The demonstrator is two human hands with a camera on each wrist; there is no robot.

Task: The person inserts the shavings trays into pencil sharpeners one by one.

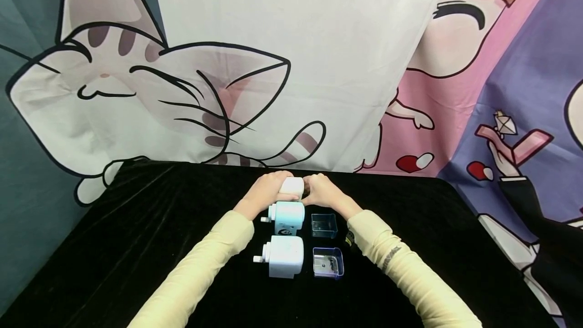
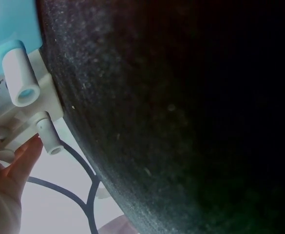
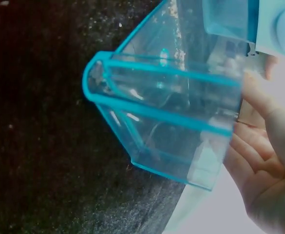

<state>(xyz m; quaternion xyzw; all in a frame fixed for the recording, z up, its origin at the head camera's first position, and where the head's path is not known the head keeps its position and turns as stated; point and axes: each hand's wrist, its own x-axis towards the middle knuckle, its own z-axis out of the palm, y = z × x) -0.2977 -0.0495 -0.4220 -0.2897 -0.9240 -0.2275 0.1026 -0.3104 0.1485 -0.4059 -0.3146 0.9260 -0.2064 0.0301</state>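
In the head view, my left hand (image 1: 266,190) grips a white crank pencil sharpener (image 1: 292,186) at the far end of a row. At that sharpener's right side, my right hand (image 1: 322,191) holds a small brownish clear drawer, mostly hidden by the fingers. Nearer stand a light-blue sharpener (image 1: 290,212) and a pale-blue one (image 1: 286,257), crank knobs to the left. The left wrist view shows my left fingers (image 2: 28,161) under the white body, beside its crank knob (image 2: 49,136). In the right wrist view, a blue-rimmed clear drawer (image 3: 157,114) partly covers my right hand (image 3: 264,170).
Two clear drawers, one teal (image 1: 324,226) and one with a violet rim (image 1: 328,263), lie right of the sharpeners. A small black-and-yellow item (image 1: 349,238) shows by the right sleeve. Black cloth (image 1: 218,287) covers the table; a printed curtain (image 1: 273,14) hangs behind.
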